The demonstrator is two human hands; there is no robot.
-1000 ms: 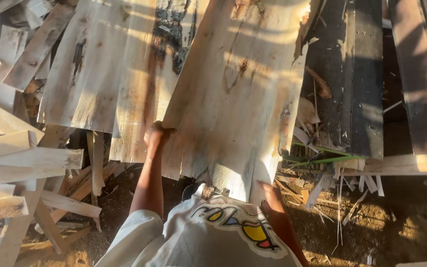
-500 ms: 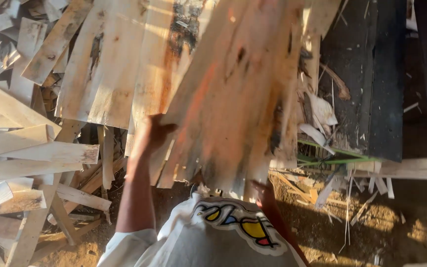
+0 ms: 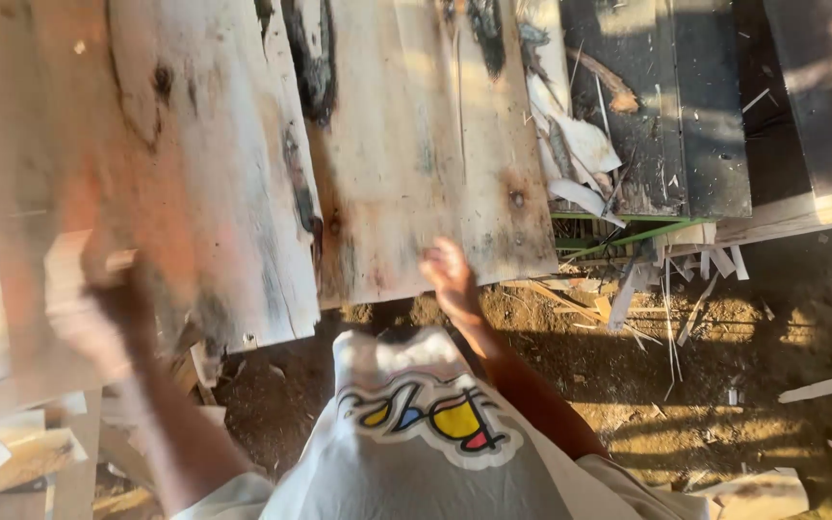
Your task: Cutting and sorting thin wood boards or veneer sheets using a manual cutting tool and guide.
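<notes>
A wide thin wooden sheet [image 3: 146, 164] with dark knots fills the upper left, blurred by motion. My left hand [image 3: 113, 308] is on its near edge and grips it, also blurred. A second pale sheet [image 3: 426, 164] with black stains lies beside it in the middle. My right hand [image 3: 450, 272] hovers at this sheet's near edge with fingers spread and nothing in it. My white shirt with a coloured print [image 3: 426, 424] shows at the bottom.
Loose pale wood strips [image 3: 12, 453] pile up at the lower left. Dark boards [image 3: 666, 106] and a green bar [image 3: 628, 236] sit at the upper right over scattered splinters. Bare dirt ground [image 3: 724, 385] with scraps lies at the right.
The wide sheet I held up with both hands has swung down and to the left. My right hand has let go of it; my left hand stays on its edge.
</notes>
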